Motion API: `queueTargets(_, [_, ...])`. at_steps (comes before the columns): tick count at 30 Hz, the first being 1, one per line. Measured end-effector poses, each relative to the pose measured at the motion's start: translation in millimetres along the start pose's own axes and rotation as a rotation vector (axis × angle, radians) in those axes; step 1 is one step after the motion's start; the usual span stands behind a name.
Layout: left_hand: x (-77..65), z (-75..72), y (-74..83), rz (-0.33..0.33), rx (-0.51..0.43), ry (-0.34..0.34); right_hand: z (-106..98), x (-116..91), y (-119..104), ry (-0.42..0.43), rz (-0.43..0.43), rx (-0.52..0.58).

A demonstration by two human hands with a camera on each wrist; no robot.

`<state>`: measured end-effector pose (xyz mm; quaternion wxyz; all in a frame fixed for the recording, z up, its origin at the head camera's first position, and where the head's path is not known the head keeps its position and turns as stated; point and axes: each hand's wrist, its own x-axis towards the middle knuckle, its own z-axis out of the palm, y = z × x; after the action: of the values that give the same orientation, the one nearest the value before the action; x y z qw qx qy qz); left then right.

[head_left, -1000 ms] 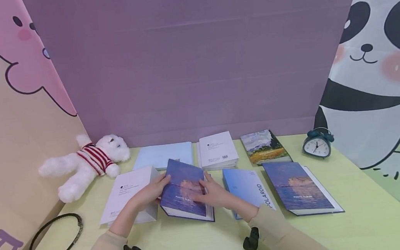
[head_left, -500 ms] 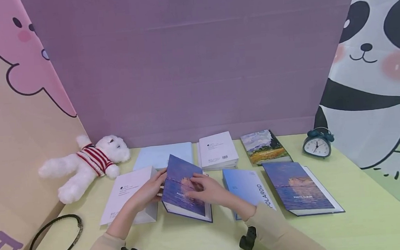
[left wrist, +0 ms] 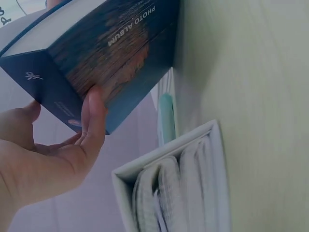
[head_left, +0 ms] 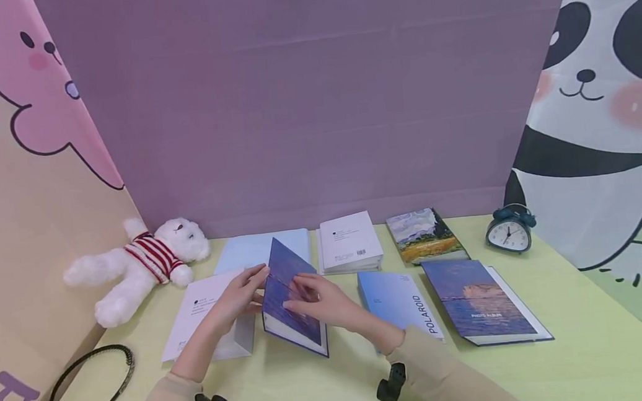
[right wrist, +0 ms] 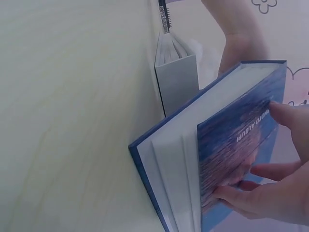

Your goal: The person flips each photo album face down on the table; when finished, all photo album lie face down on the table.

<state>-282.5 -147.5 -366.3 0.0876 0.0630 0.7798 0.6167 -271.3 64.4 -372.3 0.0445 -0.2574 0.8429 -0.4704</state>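
In the head view a blue photo album (head_left: 284,309) with a painted sea scene is held tilted above the table's middle. My left hand (head_left: 243,293) grips it at the spine. The left wrist view shows the left thumb (left wrist: 95,108) on the painted cover and the fingers around the spine. My right hand (head_left: 328,299) touches the front cover with thumb and fingertips. In the right wrist view the page edges (right wrist: 169,179) face the camera, and the fingertips (right wrist: 224,193) rest on the painting. A white album (head_left: 207,301) lies behind the left forearm.
At right lie a blue Polaroid album (head_left: 389,301) and a second sea-scene album (head_left: 476,301). Behind are a pale blue album (head_left: 274,247), a white album (head_left: 348,239), a landscape-covered book (head_left: 426,236) and an alarm clock (head_left: 509,234). A plush bear (head_left: 146,262) and headband (head_left: 126,375) are at left.
The held album has tilted more upright and turned its front cover rightward. My right hand has slid leftward with it, its fingers moving from the right edge onto the cover.
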Motion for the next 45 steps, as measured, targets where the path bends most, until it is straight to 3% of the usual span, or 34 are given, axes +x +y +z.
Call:
queueTargets(5, [-0.7,-3.4,1.1,0.036,-0.026,0.028,3,2,-3,0.014,0.030,0.066])
queueTargets(14, [-6.5,-11.0,-4.2,0.107,-0.023,-0.057,7,2,-11,0.031,0.072,0.127])
queueTargets(22, [-5.7,-8.5,-1.3,0.136,-0.095,-0.093,5,3,-21,-0.031,0.136,0.425])
queueTargets(37, [-2.8,-7.9,-8.6,0.123,-0.115,-0.126,-3,-3,-17,0.011,0.226,0.337])
queueTargets(41, [-3.1,-7.8,-10.6,0.110,-0.062,-0.174,-6,-3,-16,0.051,0.207,0.320])
queueTargets(45, [-2.9,-6.0,-14.5,0.096,-0.013,-0.227,-8,-2,-15,0.033,0.154,0.366])
